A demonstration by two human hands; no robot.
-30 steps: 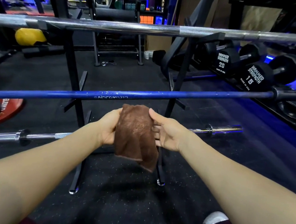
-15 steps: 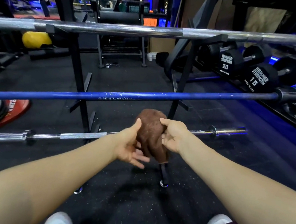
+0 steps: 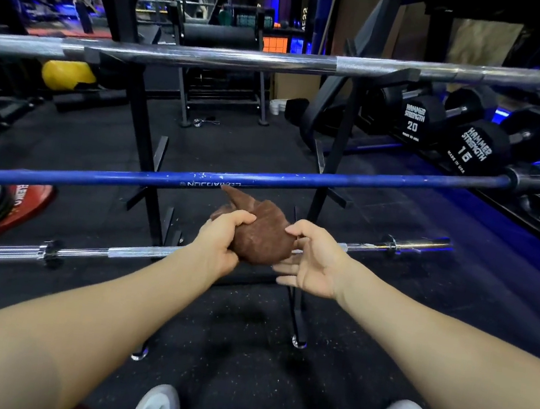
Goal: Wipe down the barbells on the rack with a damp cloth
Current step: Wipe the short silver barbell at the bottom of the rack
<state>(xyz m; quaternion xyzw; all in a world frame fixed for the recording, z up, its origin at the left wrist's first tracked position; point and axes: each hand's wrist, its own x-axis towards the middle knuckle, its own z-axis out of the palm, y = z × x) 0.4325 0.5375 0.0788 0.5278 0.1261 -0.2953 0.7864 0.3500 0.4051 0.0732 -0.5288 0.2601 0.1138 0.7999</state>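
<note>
Cloth: the brown cloth is bunched into a wad just below the blue bar, one corner poking up almost to it.
Left hand: my left hand has its fingers curled over the near left side of the wad and grips it.
Right hand: my right hand is spread, fingers relaxed, fingertips against the right side of the cloth; it steadies the wad and grips nothing.
Blue bar: lies across the black rack on its middle pegs, long axis running left to right in front of me and rising slightly to the right. It is straight ahead of and above both hands, close by.
Other bars: a steel bar sits on the top pegs above the blue bar; a chrome bar lies below the blue bar, behind my hands.
Nearer hand: my left, which carries the cloth, though both are about equally close.
Next move, my guess: lift the wad onto the blue bar, wrap it round, and slide along its length.
Beyond the blue bar: dumbbells on a rack to the right.
</note>
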